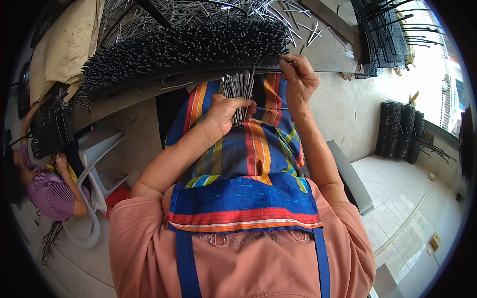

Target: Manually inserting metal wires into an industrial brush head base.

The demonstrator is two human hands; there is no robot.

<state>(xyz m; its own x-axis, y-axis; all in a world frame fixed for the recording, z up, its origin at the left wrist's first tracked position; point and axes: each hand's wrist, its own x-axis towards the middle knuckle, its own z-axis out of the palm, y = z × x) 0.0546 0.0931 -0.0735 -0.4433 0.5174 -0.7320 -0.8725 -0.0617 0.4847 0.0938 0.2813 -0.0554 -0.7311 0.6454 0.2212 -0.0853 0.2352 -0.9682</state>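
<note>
My left hand is closed around a bundle of thin metal rods that stand upright out of the fist, over my striped apron. My right hand pinches a single thin rod at the near edge of a long black strip bristling with many inserted rods. The strip lies across a grey bench in front of me. The rod in my right fingers is mostly hidden by them.
Loose metal rods are heaped behind the strip. Black spiked panels stand stacked at top right and against the wall at right. Another person sits on a white plastic chair at left, handling a similar black piece.
</note>
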